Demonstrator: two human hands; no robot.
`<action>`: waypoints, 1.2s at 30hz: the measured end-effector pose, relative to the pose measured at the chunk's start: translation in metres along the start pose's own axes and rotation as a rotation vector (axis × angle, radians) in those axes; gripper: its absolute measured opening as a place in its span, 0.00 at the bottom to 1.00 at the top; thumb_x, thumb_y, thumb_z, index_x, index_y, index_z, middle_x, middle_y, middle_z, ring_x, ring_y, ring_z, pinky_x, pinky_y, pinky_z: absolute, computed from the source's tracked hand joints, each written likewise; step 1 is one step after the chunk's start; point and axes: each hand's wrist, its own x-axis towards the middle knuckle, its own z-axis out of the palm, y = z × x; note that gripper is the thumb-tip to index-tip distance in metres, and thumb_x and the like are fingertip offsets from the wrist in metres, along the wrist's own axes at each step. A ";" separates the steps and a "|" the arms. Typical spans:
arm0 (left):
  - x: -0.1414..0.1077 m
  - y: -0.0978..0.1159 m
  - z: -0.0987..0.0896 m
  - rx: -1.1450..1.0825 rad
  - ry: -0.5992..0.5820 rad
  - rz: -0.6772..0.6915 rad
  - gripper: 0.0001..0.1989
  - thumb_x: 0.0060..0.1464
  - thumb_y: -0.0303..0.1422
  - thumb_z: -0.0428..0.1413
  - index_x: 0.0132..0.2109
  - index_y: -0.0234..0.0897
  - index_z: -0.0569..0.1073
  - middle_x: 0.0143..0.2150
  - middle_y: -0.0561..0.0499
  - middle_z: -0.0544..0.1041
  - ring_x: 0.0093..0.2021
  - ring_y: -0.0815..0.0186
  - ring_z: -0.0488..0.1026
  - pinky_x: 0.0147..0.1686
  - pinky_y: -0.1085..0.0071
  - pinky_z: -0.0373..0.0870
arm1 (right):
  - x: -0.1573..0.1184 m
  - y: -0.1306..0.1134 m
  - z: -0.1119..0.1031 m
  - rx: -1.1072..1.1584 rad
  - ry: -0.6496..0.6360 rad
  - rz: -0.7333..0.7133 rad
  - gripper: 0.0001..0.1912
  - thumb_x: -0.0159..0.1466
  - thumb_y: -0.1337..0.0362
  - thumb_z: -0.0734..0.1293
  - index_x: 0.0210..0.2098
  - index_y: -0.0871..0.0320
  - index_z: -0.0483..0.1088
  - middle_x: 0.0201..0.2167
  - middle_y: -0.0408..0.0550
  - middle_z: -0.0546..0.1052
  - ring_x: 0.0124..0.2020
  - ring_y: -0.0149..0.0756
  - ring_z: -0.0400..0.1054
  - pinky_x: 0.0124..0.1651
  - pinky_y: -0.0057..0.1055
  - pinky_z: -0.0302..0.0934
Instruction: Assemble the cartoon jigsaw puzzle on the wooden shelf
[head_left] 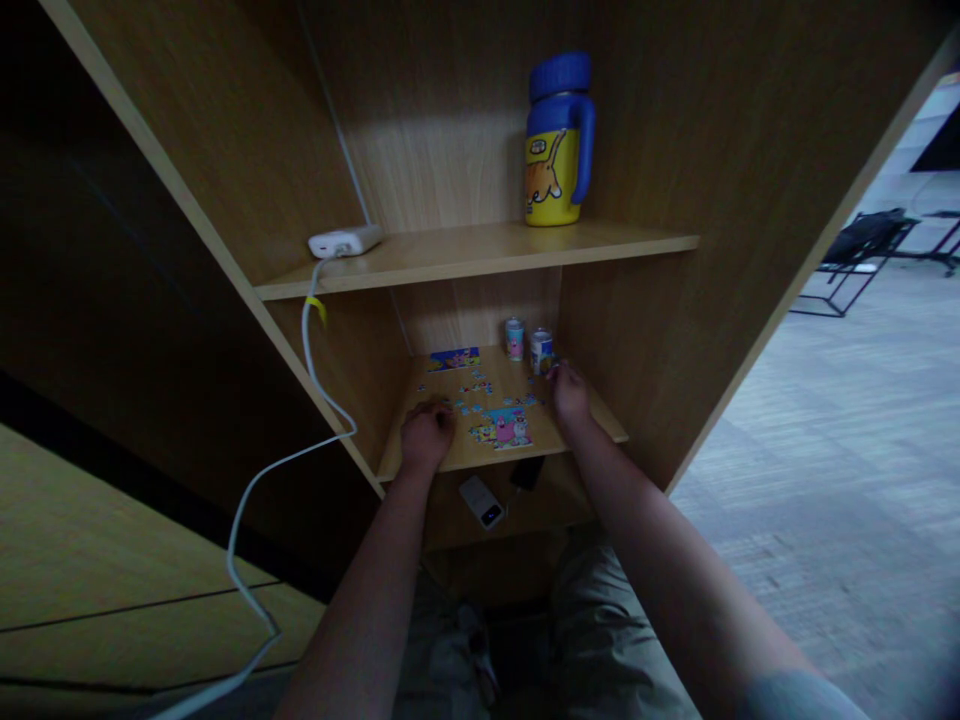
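On the middle shelf lies a partly joined jigsaw puzzle [510,428] with pink and yellow cartoon figures. Loose puzzle pieces [476,387] are scattered behind it. My left hand [427,435] rests at the shelf's left side with its fingers curled; whether anything is in them is hidden. At the right, my right hand [570,393] is closed in a pinch beside a small printed can [541,352], with a small pale puzzle piece at its fingertips. A second small can [514,340] stands just behind. A colourful picture card [454,359] lies at the back left.
The upper shelf [465,250] holds a blue and yellow bottle [553,150] and a white charger [345,241]. Its white cable [251,500] hangs down at the left. Below the puzzle shelf lie a white power bank [481,502] and a dark phone-like object [527,472].
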 end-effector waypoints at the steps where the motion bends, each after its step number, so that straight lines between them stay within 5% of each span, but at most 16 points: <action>1: 0.000 0.000 0.000 0.007 0.001 -0.009 0.13 0.69 0.32 0.56 0.50 0.42 0.87 0.56 0.43 0.86 0.58 0.53 0.82 0.64 0.57 0.76 | -0.001 0.000 0.002 -0.028 -0.014 0.002 0.36 0.78 0.37 0.54 0.35 0.55 0.79 0.32 0.50 0.83 0.37 0.44 0.77 0.46 0.37 0.68; 7: -0.001 0.002 -0.001 0.016 -0.003 -0.009 0.13 0.67 0.33 0.59 0.51 0.41 0.87 0.58 0.42 0.85 0.61 0.52 0.81 0.65 0.58 0.75 | -0.009 -0.007 0.010 -0.443 -0.166 -0.206 0.22 0.78 0.59 0.59 0.43 0.59 0.85 0.49 0.60 0.87 0.50 0.45 0.80 0.58 0.36 0.68; 14: -0.002 0.005 -0.003 0.047 -0.015 -0.042 0.14 0.69 0.32 0.57 0.52 0.41 0.87 0.57 0.41 0.85 0.59 0.50 0.81 0.64 0.57 0.76 | -0.016 -0.015 0.014 -0.815 -0.251 -0.346 0.23 0.80 0.62 0.59 0.48 0.62 0.86 0.51 0.63 0.87 0.53 0.47 0.81 0.66 0.37 0.64; 22: -0.003 0.003 -0.001 0.024 0.004 -0.015 0.13 0.69 0.33 0.57 0.51 0.42 0.87 0.58 0.41 0.85 0.59 0.48 0.80 0.63 0.54 0.77 | -0.015 -0.013 0.010 -0.713 -0.296 -0.301 0.17 0.70 0.73 0.66 0.48 0.57 0.87 0.52 0.53 0.88 0.57 0.43 0.79 0.67 0.34 0.64; 28: -0.003 0.003 -0.001 0.028 0.008 -0.006 0.13 0.69 0.32 0.57 0.50 0.42 0.87 0.56 0.42 0.85 0.58 0.50 0.81 0.64 0.55 0.76 | -0.015 -0.014 0.007 -0.631 -0.358 -0.321 0.17 0.63 0.78 0.68 0.38 0.53 0.86 0.44 0.47 0.88 0.53 0.40 0.80 0.66 0.34 0.64; 36: -0.002 0.005 -0.001 0.018 -0.031 0.016 0.12 0.69 0.33 0.58 0.51 0.43 0.86 0.58 0.43 0.84 0.60 0.50 0.80 0.65 0.54 0.74 | -0.017 -0.017 0.009 -0.670 -0.428 -0.345 0.18 0.62 0.78 0.68 0.36 0.53 0.88 0.42 0.48 0.89 0.54 0.42 0.79 0.70 0.35 0.58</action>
